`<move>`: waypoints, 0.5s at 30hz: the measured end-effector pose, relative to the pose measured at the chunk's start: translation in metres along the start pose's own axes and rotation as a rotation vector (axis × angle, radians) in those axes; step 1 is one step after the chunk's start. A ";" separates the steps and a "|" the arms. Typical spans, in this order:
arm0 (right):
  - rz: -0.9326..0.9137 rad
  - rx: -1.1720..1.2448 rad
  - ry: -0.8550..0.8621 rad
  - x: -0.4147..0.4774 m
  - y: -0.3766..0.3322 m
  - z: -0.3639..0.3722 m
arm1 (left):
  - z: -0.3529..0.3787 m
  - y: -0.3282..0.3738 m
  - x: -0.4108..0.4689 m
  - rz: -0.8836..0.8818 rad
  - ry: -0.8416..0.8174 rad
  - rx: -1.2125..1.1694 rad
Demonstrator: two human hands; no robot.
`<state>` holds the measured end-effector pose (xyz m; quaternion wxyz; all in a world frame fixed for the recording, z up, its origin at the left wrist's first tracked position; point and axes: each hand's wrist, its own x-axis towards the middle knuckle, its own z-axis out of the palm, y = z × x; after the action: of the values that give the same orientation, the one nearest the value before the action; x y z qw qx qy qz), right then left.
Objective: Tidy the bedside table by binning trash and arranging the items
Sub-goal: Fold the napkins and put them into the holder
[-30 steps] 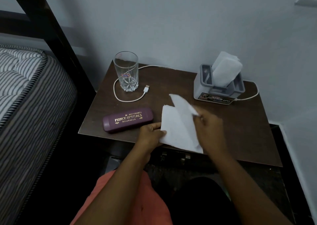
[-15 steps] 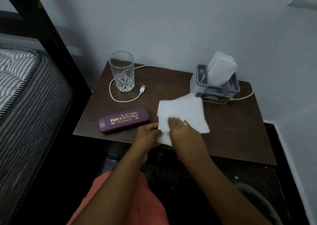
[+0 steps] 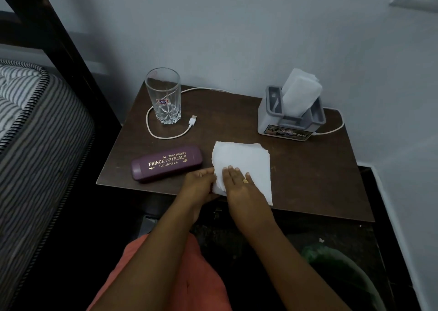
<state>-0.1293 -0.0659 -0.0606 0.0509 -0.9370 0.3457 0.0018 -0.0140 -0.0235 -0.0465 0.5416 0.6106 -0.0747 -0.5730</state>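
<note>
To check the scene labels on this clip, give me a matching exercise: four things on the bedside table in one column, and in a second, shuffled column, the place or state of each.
Things
1. drinking glass
2. purple spectacle case
3. white paper napkin
4. grey tissue holder

Places and states
A. back right, by the wall
B. flat under the right hand, near the front edge
C. back left, with the white USB cable curving round it
D. lying flat at the front left

Pairs: 1-C, 2-D, 3-B, 4-A
</note>
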 end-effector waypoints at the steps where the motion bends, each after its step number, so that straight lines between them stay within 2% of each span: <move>1: -0.005 0.010 -0.015 -0.002 0.000 0.000 | 0.001 0.002 0.001 -0.013 0.010 -0.022; 3: -0.020 0.090 -0.034 -0.007 -0.002 -0.007 | 0.005 0.006 0.003 -0.041 0.029 -0.064; 5: 0.091 0.341 -0.019 -0.014 -0.001 -0.017 | 0.011 0.007 0.006 -0.005 0.061 -0.010; 7: 0.376 0.704 0.058 -0.023 0.004 -0.034 | 0.014 0.006 0.009 0.054 0.093 0.083; 10: 0.805 1.037 0.356 -0.035 0.023 -0.045 | 0.014 0.007 0.009 0.070 0.076 0.121; 12: 1.008 1.242 0.387 -0.040 0.036 -0.043 | 0.015 0.014 0.003 0.067 -0.017 0.099; 15: 1.110 1.632 0.302 -0.041 0.043 -0.043 | 0.019 0.030 -0.013 0.083 -0.172 -0.052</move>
<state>-0.1896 -0.0755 -0.0202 0.6266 -0.3113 0.6327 -0.3318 -0.0174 -0.0378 -0.0114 0.5721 0.5412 -0.1315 -0.6021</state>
